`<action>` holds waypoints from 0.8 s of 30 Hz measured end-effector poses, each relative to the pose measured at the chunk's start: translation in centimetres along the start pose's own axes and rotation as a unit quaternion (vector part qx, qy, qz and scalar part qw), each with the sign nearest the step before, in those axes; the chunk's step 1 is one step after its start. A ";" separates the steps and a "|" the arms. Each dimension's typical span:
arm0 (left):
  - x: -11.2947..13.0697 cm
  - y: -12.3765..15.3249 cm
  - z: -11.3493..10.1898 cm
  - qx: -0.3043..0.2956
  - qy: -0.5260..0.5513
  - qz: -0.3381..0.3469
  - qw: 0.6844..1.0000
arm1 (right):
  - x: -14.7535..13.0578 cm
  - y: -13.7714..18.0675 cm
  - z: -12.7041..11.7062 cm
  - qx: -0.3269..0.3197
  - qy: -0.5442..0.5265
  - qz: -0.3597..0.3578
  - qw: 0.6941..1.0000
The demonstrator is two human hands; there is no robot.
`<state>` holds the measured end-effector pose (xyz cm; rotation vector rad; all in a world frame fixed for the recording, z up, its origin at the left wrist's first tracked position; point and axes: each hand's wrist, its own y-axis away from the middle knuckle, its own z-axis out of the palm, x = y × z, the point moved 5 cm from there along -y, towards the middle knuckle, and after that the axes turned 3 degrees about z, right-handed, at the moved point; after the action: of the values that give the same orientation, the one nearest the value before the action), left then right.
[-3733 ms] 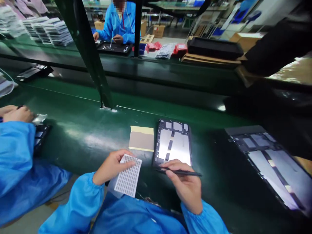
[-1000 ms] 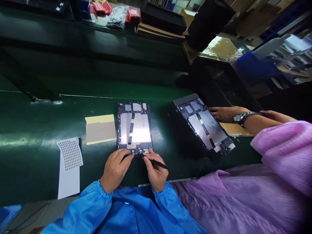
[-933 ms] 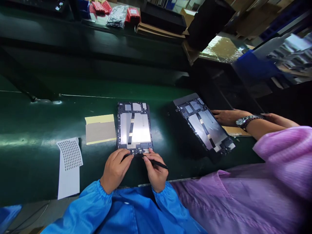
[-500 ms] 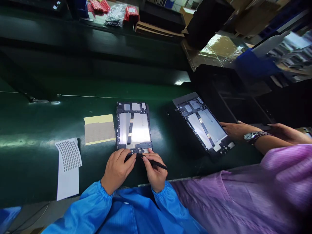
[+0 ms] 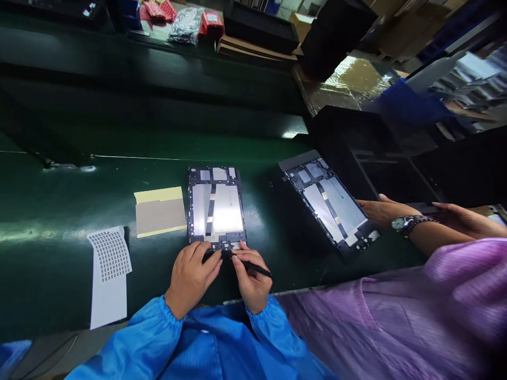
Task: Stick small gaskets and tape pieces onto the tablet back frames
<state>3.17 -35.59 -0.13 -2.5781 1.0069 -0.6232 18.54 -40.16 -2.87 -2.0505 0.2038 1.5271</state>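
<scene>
An opened tablet (image 5: 232,203) lies on the green bench in front of me, its silvery inside and dark ribbon cable facing up. At its near left corner, my left hand (image 5: 193,272) is closed, thumb and fingers gripping the near edge; the fingertips are partly hidden. My right hand (image 5: 252,277) is closed around slim black tweezers (image 5: 257,268), whose back end sticks out to the right. Their tips are at the tablet's near edge, hidden among the fingers. Left of the tablet lies a yellow-edged sheet of grey strips (image 5: 160,216).
A sheet of small grey stickers (image 5: 111,256) lies on white backing paper (image 5: 109,303) at the left. To the right, a second opened tablet (image 5: 332,200) rests on a dark stack near a co-worker's hands (image 5: 380,214). Red packets (image 5: 212,24) sit on the far shelf.
The view has shifted slightly, moving the bench items a little to the left. Both my hands keep their grip at the tablet's near edge.
</scene>
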 end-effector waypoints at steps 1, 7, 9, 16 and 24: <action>0.0 0.0 0.1 -0.001 0.000 0.001 1.000 | 0.0 0.0 0.1 -0.005 0.002 0.001 1.000; -0.1 0.2 0.1 0.011 0.017 0.004 1.000 | -0.3 0.2 0.4 -0.009 0.027 -0.002 1.000; -0.3 0.6 -0.7 0.034 0.039 -0.026 0.998 | -0.2 -0.2 -0.7 0.045 0.028 -0.010 0.999; -1.6 4.4 -1.4 0.034 0.155 -0.290 0.944 | 1.4 -3.7 -3.7 -0.088 0.196 0.066 0.974; -9.2 -7.6 -2.3 0.110 0.126 -0.312 0.935 | 1.9 -9.0 3.1 -0.186 -0.012 0.172 0.967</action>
<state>0.21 -24.09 2.45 -2.6334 0.1254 -1.1692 20.57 -30.71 -2.02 -2.3798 0.2947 1.9181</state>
